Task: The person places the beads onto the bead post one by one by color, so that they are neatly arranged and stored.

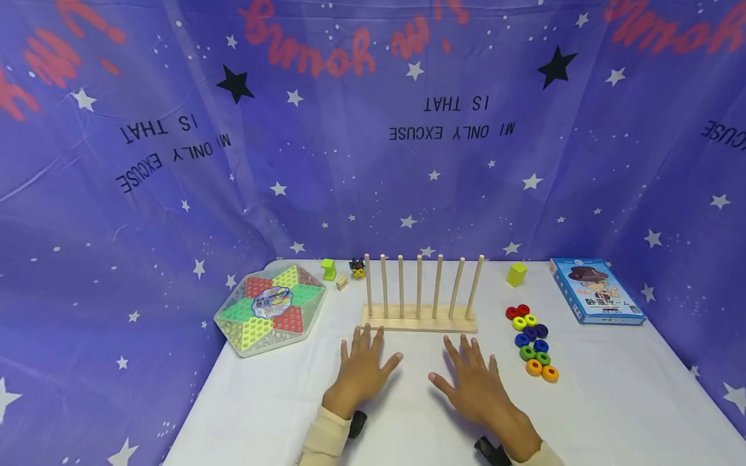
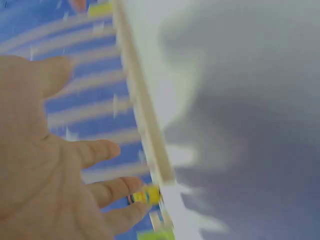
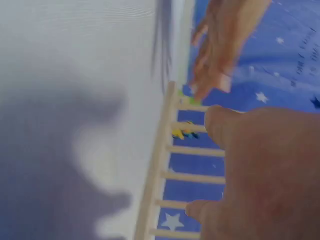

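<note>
My left hand hovers palm down over the white table with fingers spread, its fingertips close to the front left of a wooden peg rack. To the right, my right hand is spread the same way, nothing held. Several upright wooden dowels rise in a row from the rack's flat base, with no rings on them. Small colored rings, in red, yellow, purple, blue, green and orange, lie in pairs to the right of the rack. The left wrist view shows the rack blurred past the open palm.
A hexagonal Chinese checkers box lies at the left. Behind stand a green block, a small wooden piece and a dark-and-yellow figurine. At the back right are a yellow-green block and a blue game box.
</note>
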`<action>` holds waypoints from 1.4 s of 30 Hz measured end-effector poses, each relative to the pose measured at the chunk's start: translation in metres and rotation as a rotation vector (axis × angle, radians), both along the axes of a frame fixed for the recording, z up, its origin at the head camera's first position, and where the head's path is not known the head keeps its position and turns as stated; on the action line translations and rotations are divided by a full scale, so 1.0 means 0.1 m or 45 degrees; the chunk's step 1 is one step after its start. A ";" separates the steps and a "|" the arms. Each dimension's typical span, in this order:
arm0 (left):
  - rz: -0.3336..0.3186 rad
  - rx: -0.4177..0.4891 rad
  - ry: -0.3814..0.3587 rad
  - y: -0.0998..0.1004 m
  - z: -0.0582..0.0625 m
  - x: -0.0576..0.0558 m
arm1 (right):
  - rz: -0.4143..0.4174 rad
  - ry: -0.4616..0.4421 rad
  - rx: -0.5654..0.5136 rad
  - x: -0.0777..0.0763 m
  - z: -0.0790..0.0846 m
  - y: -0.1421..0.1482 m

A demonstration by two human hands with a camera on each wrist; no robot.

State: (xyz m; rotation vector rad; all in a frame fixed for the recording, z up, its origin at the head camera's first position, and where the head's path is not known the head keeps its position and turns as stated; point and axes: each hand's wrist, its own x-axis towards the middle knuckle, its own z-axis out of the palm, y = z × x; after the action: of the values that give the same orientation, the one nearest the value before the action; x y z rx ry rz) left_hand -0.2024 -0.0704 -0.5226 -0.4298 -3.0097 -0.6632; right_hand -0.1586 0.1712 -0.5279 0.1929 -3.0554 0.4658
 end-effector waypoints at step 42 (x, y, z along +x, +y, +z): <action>0.033 0.832 -0.512 -0.66 -0.24 -1.19 | -0.668 -0.408 -0.817 0.02 0.31 1.59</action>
State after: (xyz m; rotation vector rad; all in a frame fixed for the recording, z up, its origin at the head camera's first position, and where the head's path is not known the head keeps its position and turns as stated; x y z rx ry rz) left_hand -0.3217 -0.1363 -0.5462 -0.2379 -2.8582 -1.8270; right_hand -0.1568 0.3301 -0.4965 -0.7402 -2.8499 1.4725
